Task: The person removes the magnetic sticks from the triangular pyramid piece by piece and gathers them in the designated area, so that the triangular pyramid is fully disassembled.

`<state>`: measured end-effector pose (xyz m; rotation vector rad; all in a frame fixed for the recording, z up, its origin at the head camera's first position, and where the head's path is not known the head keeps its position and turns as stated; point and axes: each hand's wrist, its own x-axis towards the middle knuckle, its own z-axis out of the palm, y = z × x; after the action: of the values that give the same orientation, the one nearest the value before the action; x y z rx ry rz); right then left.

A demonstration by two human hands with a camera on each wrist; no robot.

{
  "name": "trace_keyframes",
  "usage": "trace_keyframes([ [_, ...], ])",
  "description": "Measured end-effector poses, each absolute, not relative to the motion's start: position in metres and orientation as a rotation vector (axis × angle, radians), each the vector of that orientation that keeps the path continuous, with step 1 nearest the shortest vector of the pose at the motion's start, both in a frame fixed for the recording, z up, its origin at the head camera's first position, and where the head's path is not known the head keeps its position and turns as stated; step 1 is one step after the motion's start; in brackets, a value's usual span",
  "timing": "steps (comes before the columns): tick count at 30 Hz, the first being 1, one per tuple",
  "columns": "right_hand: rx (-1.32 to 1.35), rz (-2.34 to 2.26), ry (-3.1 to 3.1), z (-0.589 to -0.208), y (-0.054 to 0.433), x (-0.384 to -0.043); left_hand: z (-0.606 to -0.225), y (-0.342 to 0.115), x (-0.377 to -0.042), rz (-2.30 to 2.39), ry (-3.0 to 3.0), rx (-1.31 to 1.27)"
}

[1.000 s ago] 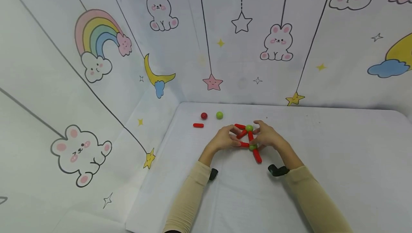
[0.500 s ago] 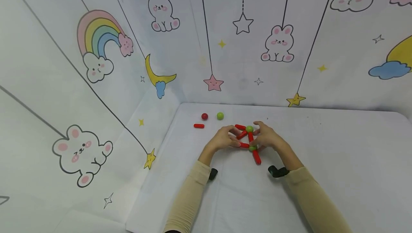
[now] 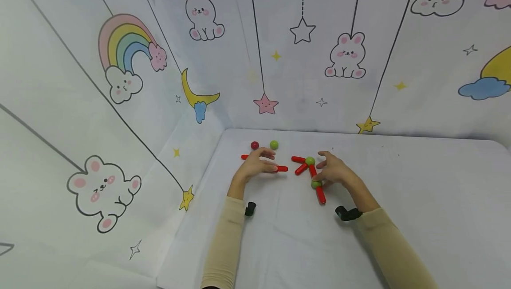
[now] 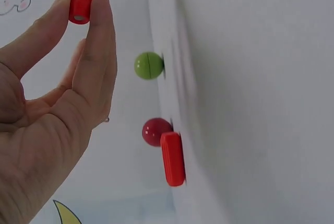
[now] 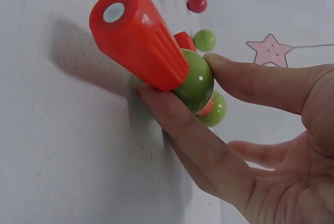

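One red rod (image 3: 282,169), pinched in the left hand (image 3: 257,165), has moved away from the lower green ball (image 5: 201,82) gripped by the right hand (image 3: 334,170) over the tabletop (image 3: 407,191), apparently leaving four rods (image 3: 321,195) assembled.

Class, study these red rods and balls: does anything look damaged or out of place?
Nothing stands out. The left hand holds a red rod, the right hand pinches a joined green ball, and the red ball and loose green ball show no visible damage.

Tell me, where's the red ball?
In the head view, the red ball is on the table near its far left corner, left of the loose green ball, beyond the left hand.
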<state>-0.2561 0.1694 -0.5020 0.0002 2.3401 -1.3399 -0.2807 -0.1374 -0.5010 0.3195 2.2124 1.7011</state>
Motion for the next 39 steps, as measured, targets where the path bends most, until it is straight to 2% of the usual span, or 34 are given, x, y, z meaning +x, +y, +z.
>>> trace_keyframes([
  [10, -0.019, -1.350, 2.325, -0.501, 0.168, -0.255, -0.507, -0.180, -0.287, 1.656, 2.411, 0.116],
  [24, 0.000, -1.334, 2.315, -0.501, 0.165, -0.257, -0.517, -0.207, -0.290, 1.735, 2.497, -0.218],
  [39, 0.023, -1.325, 2.315, -0.501, 0.164, -0.258, -0.529, -0.222, -0.302, 1.723, 2.552, -0.318],
])
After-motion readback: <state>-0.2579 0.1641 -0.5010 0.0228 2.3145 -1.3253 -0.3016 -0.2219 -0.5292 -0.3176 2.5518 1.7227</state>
